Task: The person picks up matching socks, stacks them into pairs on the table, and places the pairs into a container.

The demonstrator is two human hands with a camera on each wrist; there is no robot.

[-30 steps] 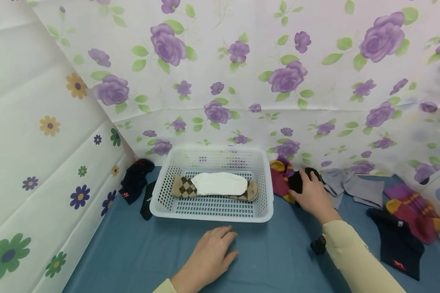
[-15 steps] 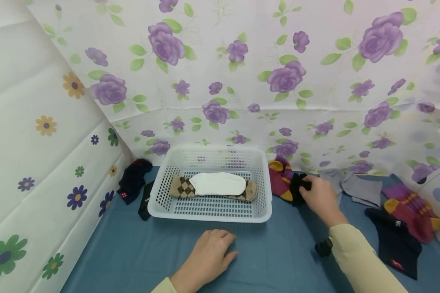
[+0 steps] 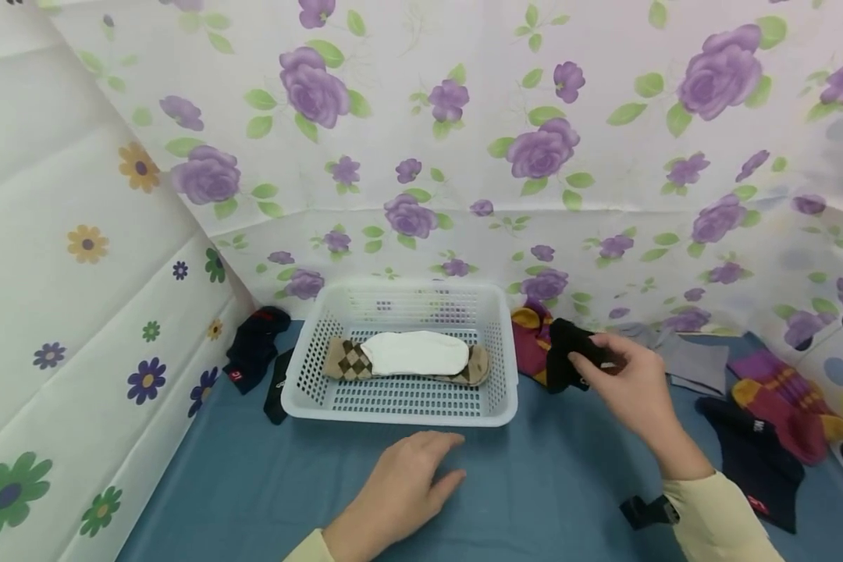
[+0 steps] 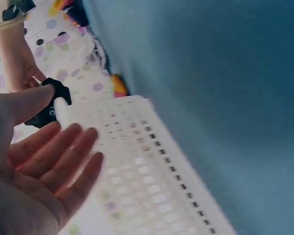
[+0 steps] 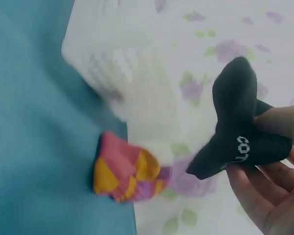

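Observation:
My right hand (image 3: 635, 386) pinches a black sock (image 5: 240, 122) between thumb and fingers, to the right of the basket. White lettering shows on the sock in the right wrist view. My left hand (image 3: 407, 484) is held with relaxed fingers in front of the white plastic basket (image 3: 400, 416), holding nothing; in the left wrist view its fingers (image 4: 63, 152) overlap the basket wall. Inside the basket lies a white sock (image 3: 414, 353) on top of a brown argyle sock (image 3: 354, 361). Behind the held sock sits a maroon, yellow and purple sock (image 3: 530, 343).
Grey socks (image 3: 695, 361), a maroon striped sock (image 3: 790, 414) and a navy sock (image 3: 759, 460) lie at the right. Left of the basket are a dark navy sock (image 3: 249, 347) and a black sock (image 3: 277, 386). Floral sheets stand behind and beside the blue cloth (image 3: 534, 499).
My right hand has taken hold of the black sock, lifted it and drawn back toward me and to the right. The left hand has stayed nearly in place, its fingers shifting slightly.

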